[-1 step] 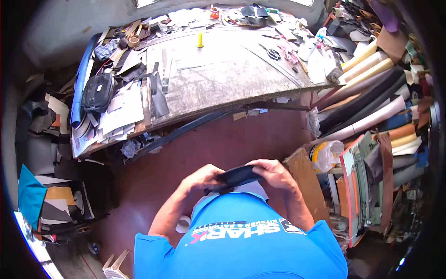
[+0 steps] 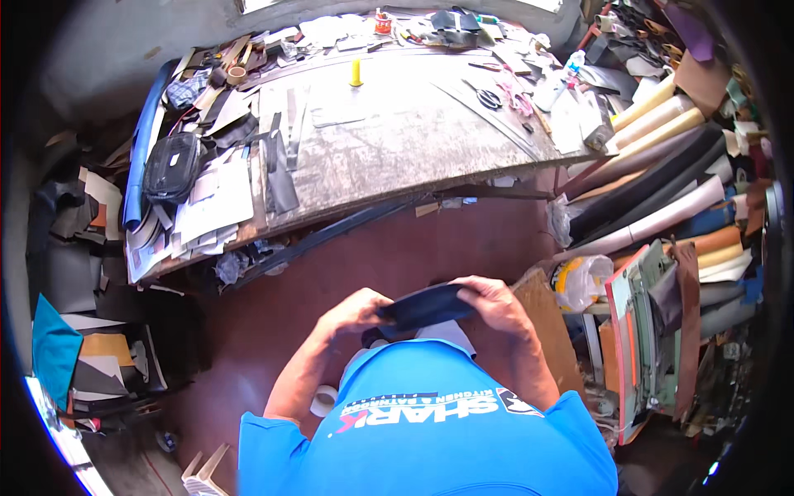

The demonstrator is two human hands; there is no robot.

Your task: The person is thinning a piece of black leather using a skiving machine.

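Note:
Both my hands hold a flat, dark black piece (image 2: pixel 423 307), possibly leather, stretched between them in front of my blue shirt. My left hand (image 2: pixel 354 309) pinches its left end, with the fingers partly tucked behind it. My right hand (image 2: pixel 496 304) grips the upper right end between thumb and fingers. Beyond the hands stands a worn worktable (image 2: pixel 389 140), carrying dark strips (image 2: pixel 281 178), a yellow upright cylinder (image 2: pixel 356 73), long metal rulers (image 2: pixel 480 120) and black-handled scissors (image 2: pixel 488 98).
Rolls of material (image 2: pixel 641 207) crowd the right side, near a wooden board (image 2: pixel 550 331), a plastic container (image 2: pixel 583 283) and leaning panels (image 2: pixel 628 347). Scrap sheets (image 2: pixel 99 364) pile at the left. A white chair (image 2: pixel 203 473) is at the lower left, on the reddish floor (image 2: pixel 273 322).
My hands have moved slightly up and a little farther apart, and the dark piece between them shows a bit wider.

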